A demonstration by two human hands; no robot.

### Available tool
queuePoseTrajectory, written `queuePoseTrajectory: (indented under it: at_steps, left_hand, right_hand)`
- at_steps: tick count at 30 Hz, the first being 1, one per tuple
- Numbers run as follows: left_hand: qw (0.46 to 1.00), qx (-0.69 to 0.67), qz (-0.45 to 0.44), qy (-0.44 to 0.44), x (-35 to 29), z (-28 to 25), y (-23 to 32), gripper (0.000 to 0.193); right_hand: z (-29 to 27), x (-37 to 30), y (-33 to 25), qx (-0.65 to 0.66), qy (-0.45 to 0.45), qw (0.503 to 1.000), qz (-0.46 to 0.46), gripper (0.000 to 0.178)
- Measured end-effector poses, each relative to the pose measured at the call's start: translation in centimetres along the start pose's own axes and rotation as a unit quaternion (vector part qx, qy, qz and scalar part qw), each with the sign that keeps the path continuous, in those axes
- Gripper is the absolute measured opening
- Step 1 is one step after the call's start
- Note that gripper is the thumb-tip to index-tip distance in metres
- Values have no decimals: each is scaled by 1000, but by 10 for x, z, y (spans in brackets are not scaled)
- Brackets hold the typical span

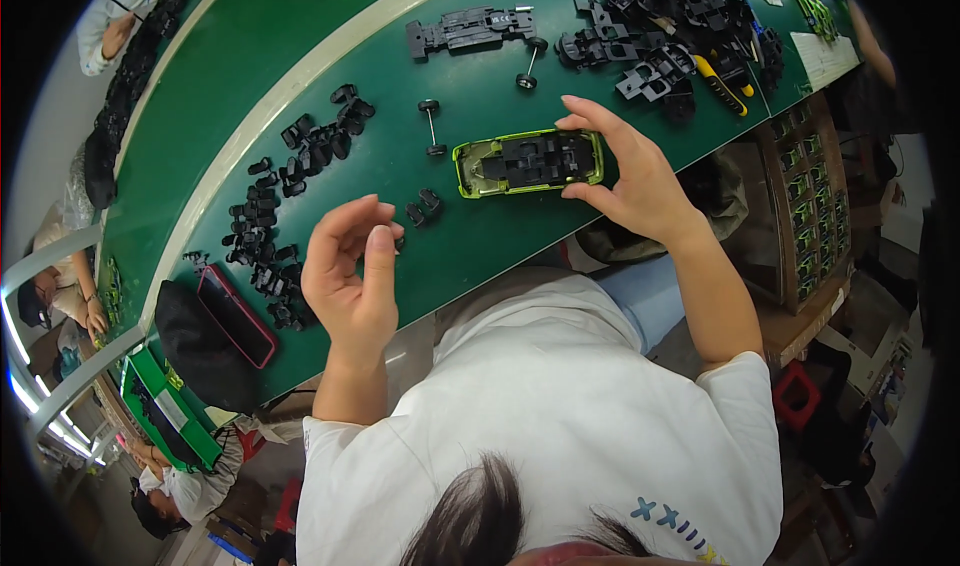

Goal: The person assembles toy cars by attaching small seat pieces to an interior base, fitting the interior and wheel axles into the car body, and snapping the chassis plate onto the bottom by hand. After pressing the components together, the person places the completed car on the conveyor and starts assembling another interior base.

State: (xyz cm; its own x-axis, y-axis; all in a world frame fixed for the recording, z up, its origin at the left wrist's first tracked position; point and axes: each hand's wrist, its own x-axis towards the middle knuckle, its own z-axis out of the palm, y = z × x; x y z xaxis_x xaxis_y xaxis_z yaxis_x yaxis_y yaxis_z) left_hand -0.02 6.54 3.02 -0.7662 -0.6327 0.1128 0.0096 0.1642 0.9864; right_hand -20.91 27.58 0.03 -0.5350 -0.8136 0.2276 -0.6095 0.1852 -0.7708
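Note:
My right hand (645, 188) grips the right end of a lime-green toy car body (468, 173) between thumb and fingers. The body lies upside down on the table, with a black interior part (535, 159) inside it. My left hand (350, 276) is curled just above the table, thumb close to the fingertips. A dark bit shows at those fingertips, too small to name. Between the hands lie two small black seat-like pieces (423, 207). Beyond the body are one wheel axle (432, 127), another wheel axle (531, 63) and a black chassis (472, 31).
Many small black parts (262, 211) are strewn at the left, near a red-edged phone (237, 316) and a black cloth-like item (195, 351). Black plastic parts are heaped (690, 6) at the far right, beside a yellow-handled tool (720, 84). Car bodies fill a rack (815, 206) at right.

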Motion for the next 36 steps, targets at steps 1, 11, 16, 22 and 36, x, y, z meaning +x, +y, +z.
queuePoseTrajectory:
  at_steps: [1, 11, 16, 22, 36]
  left_hand:
    - [1000, 17, 11, -4, 5, -3, 2, 23]
    - [843, 445, 169, -252, 90, 1, 13, 55]
    - [857, 385, 103, -327, 110, 6, 8, 52]
    - [861, 408, 98, -286, 131, 27, -17, 30]
    - [918, 253, 280, -119, 92, 24, 2, 17]
  right_hand:
    - [1, 3, 2, 0, -14, 1000, -2, 91]
    - [-10, 70, 5, -141, 34, 989, 4, 62]
    - [9, 84, 8, -255, 45, 966, 3, 66]
    - [15, 93, 7, -292, 28, 955, 53, 69]
    - [-27, 30, -36, -131, 151, 980, 21, 71]
